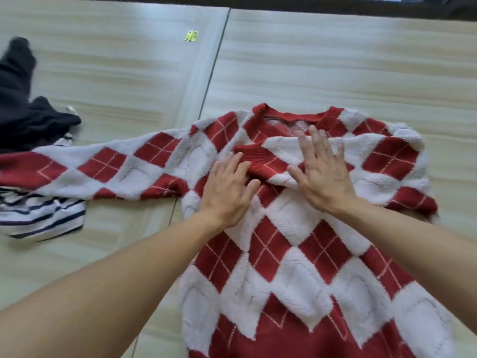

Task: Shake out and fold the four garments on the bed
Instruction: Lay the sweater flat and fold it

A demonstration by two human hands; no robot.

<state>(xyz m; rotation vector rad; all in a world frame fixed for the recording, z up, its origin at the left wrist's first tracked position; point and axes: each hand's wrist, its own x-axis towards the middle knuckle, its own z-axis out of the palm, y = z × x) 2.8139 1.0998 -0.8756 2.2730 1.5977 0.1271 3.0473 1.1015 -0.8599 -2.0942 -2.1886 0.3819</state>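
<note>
A red and white argyle sweater (296, 254) lies flat on the pale wood-grain surface, collar away from me. Its right sleeve is folded across the chest, red cuff near the middle. Its left sleeve (108, 166) stretches out to the left. My left hand (229, 187) rests flat beside the folded cuff, fingers spread. My right hand (322, 169) presses flat on the folded sleeve, fingers apart. A navy and white striped garment (38, 218) lies bunched at the left, partly under the outstretched sleeve. A dark garment (23, 107) is heaped at the far left.
A seam (214, 65) runs between two wood-grain panels toward the far edge. A small yellow-green hinge (191, 35) sits near the seam at the back. A dark band (309, 2) borders the far edge.
</note>
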